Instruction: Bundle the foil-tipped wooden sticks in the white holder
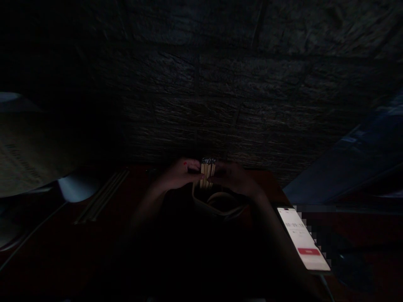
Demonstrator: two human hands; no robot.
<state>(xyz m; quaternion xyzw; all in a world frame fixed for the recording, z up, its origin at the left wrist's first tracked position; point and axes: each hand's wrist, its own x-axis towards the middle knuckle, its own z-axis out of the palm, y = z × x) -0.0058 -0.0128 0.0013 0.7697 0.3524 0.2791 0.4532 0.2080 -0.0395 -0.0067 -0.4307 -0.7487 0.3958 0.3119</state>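
Note:
A bundle of thin pale wooden sticks (pixel 208 172), much like chopsticks, stands upright near the middle, its top ends dark and shiny. My left hand (pixel 184 173) grips it from the left, fingers and thumb closed on it. From the other side my right hand (pixel 234 178) holds the same bundle, its fingers in deep shadow. Just below the hands is a dark open container (pixel 220 211) with a curved brownish rim. The lower ends of the sticks reach towards it; whether they are inside cannot be made out.
Several long thin sticks (pixel 103 196) lie on the dark reddish table (pixel 63 235) at left. Beside them are a pale printed bag-like object (pixel 25 155) and a white rounded object (pixel 77 188). A lit phone (pixel 302 239) with a cable lies right. A brick-patterned wall (pixel 195 84) rises behind.

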